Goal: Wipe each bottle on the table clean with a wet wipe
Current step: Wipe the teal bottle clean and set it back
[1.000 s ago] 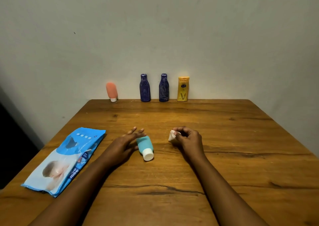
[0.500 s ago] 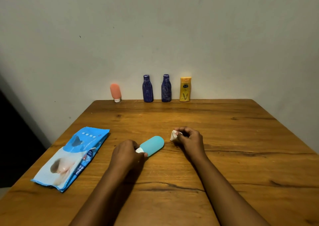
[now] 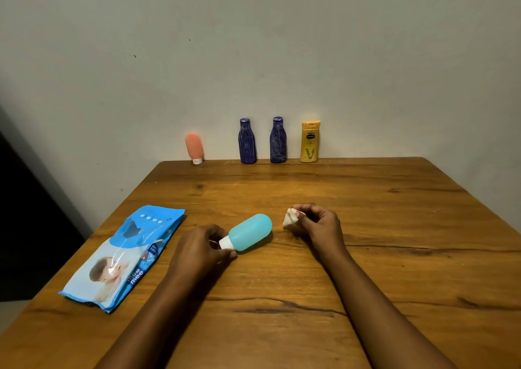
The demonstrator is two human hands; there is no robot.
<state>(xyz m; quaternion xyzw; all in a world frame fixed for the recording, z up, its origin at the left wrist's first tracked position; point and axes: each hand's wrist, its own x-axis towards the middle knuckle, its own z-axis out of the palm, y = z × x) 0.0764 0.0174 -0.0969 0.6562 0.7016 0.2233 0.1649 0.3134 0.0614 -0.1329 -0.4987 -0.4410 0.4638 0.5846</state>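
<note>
The teal bottle (image 3: 250,232), pinched at its white cap (image 3: 225,242) by the left hand (image 3: 201,248), is angled up-right toward the balled wet wipe (image 3: 290,218) clasped in the right hand (image 3: 318,224)

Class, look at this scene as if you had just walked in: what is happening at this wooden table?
A person is wiping bottles. The left hand grips the white cap of a teal plastic bottle, and the right hand pinches a crumpled white wet wipe beside it, apart from the bottle. A blue wipes packet lies at left. A coral tube, two dark blue bottles and a yellow bottle stand by the wall.
</note>
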